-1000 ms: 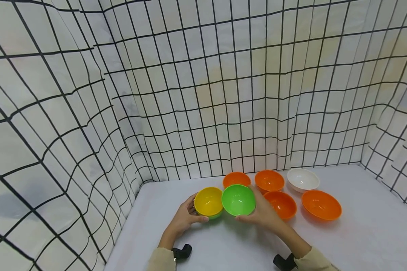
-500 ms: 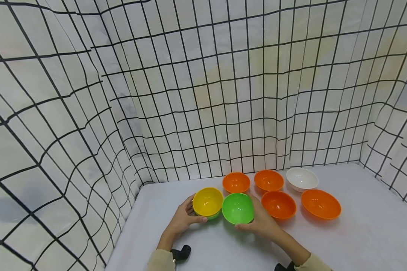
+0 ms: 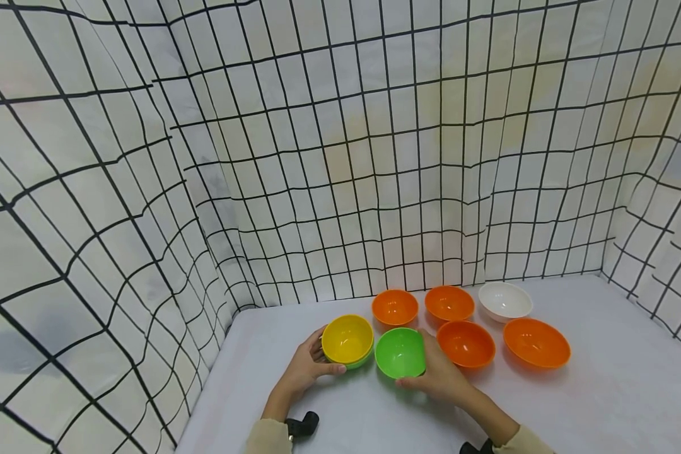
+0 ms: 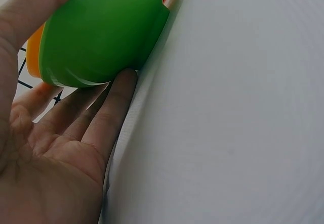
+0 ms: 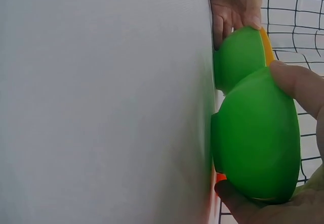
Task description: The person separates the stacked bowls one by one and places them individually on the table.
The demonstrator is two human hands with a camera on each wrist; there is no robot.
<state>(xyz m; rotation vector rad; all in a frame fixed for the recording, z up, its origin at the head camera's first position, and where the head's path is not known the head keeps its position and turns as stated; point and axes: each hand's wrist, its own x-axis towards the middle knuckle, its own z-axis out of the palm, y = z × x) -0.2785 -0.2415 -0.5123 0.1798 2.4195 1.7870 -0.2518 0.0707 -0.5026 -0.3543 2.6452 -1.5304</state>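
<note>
A yellow bowl [image 3: 347,338] sits nested inside a green bowl [image 4: 104,32], whose lower side shows beneath it in the head view. My left hand [image 3: 309,364] holds this pair from the left, thumb in front and fingers along the far side. Just right of it, my right hand [image 3: 439,372] grips a second green bowl [image 3: 400,354], thumb at its near rim. In the right wrist view, that bowl [image 5: 260,138] is upright with its foot at the tabletop; whether it fully touches I cannot tell. Its inside shows nothing.
Several orange bowls, such as one [image 3: 466,343] right beside my right hand and another [image 3: 395,307] behind the green bowl, stand upright. A white bowl [image 3: 505,301] stands at the back right. A black-gridded white wall [image 3: 340,157] borders the white table [image 3: 618,378].
My right hand has lowered the second green bowl toward me and down to the tabletop, off to the right of the nested pair. The left hand stays on the pair.
</note>
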